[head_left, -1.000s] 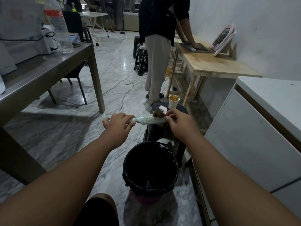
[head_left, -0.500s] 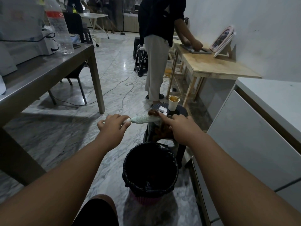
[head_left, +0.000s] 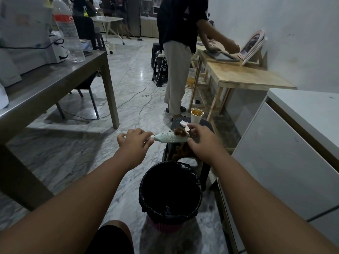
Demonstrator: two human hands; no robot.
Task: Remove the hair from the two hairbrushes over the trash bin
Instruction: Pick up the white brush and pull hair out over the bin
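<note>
Head view: one pale round hairbrush (head_left: pixel 169 138), held level above the floor, just beyond the far rim of the trash bin (head_left: pixel 170 191). Left hand (head_left: pixel 134 142) closed around the brush handle. Right hand (head_left: pixel 202 142) at the brush's tip end, fingers curled over a clump of brown hair (head_left: pixel 179 132) on the bristles; whether the fingertips actually pinch the hair cannot be told. More brown hair hangs below the brush head, in front of a dark stool (head_left: pixel 190 154). On the stool's top: a paper cup (head_left: pixel 197 116) at the far edge and crumpled white tissue (head_left: pixel 184 124) beside it. Trash bin lined with a black bag, standing on the marble floor (head_left: pixel 73 158) between the forearms.
</note>
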